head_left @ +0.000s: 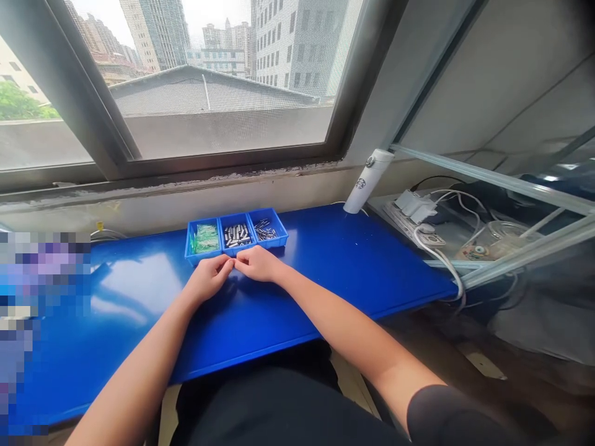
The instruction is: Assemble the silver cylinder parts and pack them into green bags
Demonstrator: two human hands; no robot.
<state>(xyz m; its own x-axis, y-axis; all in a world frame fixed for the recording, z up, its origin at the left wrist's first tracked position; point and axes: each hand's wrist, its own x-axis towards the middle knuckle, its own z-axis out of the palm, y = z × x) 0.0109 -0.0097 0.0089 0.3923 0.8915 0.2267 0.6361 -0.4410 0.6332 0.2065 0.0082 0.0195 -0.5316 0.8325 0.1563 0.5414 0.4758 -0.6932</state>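
Three joined blue bins stand on the blue table [288,297]. The left bin holds green, clear pieces [204,238], the middle one black and white cylindrical pieces [237,234], the right one thin metallic pieces [265,230]. Just in front of the bins, my left hand [211,276] is closed, thumb and fingers pinched together. My right hand [255,263] is also closed in a pinch, its fingertips meeting those of my left hand. Whatever the fingertips hold is too small to make out.
A white bottle [367,183] stands at the table's back right. Beyond the right edge lie a power strip [413,223] with plugs, white cables and a glass container [504,235] beside a metal frame. A window [223,68] rises behind the table. The far left is pixelated.
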